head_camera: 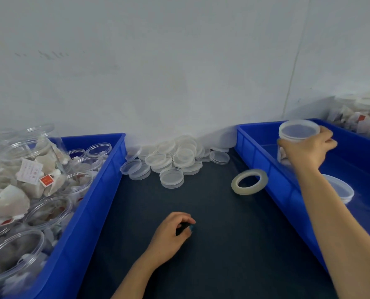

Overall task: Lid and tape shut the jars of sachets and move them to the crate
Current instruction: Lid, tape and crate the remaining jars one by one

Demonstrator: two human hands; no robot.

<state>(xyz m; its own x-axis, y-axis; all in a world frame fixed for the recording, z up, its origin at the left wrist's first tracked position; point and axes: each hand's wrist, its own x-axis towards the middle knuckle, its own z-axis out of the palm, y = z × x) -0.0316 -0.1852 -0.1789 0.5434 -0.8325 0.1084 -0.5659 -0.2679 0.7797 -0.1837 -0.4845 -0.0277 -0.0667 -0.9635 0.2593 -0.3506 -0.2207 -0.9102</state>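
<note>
Both crates, the left crate [106,190] and the right crate [257,156], are a bright solid blue. The table [201,266] between them is a plain dark blue-grey. The heap of lids [171,160] is clear, faintly milky. The roll of tape [236,186] is see-through with a pale yellowish tint. The open jars [48,212] are clear, and the sachets [7,197] in them are white with small red labels [47,180]. The wall [158,61] is a plain pale grey. The black thing [183,227] in the left hand [169,236] has a teal tip.
</note>
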